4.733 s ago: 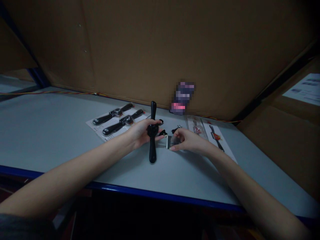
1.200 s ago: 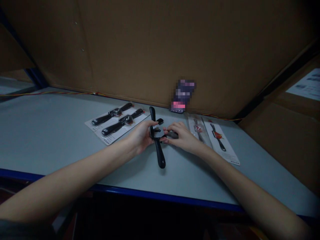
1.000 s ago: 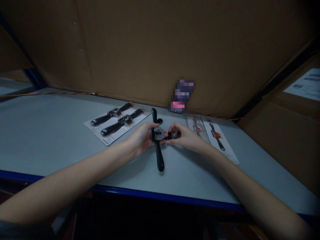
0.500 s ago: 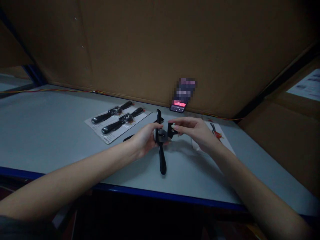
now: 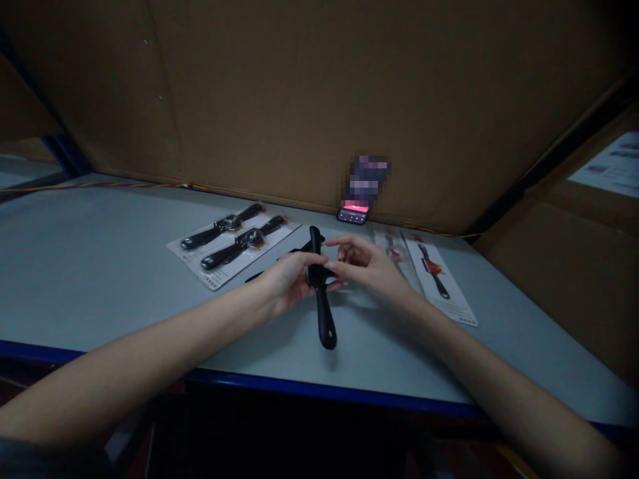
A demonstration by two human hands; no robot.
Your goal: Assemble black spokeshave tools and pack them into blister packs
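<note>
My left hand [image 5: 285, 283] is closed round the middle of a black spokeshave [image 5: 326, 322], held above the table. One handle points toward me and the other points away. My right hand [image 5: 367, 266] pinches at the right side of the spokeshave's middle. The small black plate in its fingers is mostly hidden now, close against the tool body. Behind my left hand lies another black handled tool [image 5: 255, 275], partly covered by the hand.
On the left lies a blister card [image 5: 219, 276] with two packed spokeshaves. At right are a printed card [image 5: 456, 307] and a clear plastic package [image 5: 397, 249]. A phone [image 5: 353, 214] leans on the cardboard wall [image 5: 259, 100]. A twisted wire [image 5: 114, 186] runs along the back edge.
My right hand has moved left, bringing the black plate from beside the spokeshave up to its middle. The cards on the right are now less covered by that hand.
</note>
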